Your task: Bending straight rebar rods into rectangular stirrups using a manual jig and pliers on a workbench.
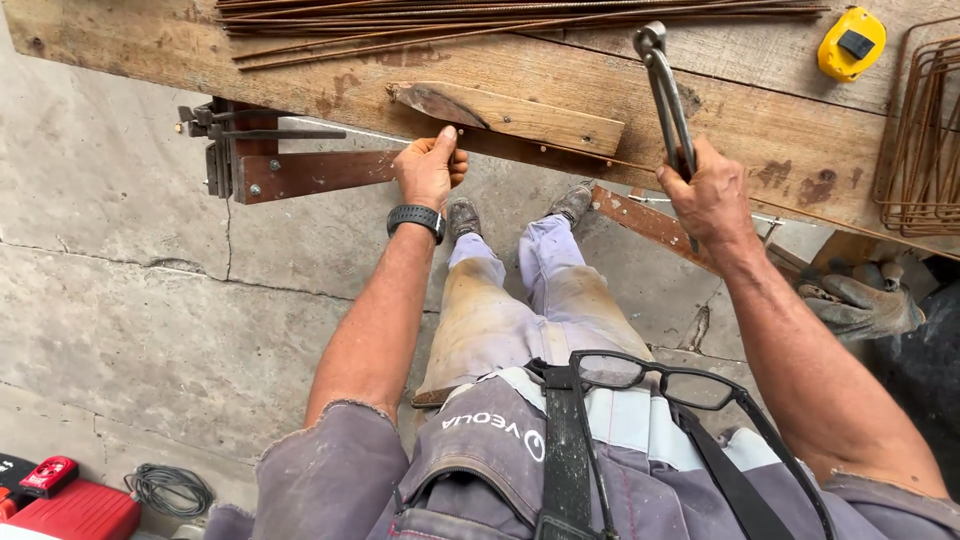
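Note:
My left hand grips the near edge of the wooden workbench, its thumb pinching a thin rusty wire that runs along that edge. A dark watch sits on that wrist. My right hand is closed around the handles of steel pincers, whose jaws point away over the bench top. A small wooden wedge lies on the bench between my two hands.
A bundle of rusty steel rods lies along the far side of the bench. A yellow tape measure and bent wire frames sit at right. A work glove, red tool case and coiled cable lie below.

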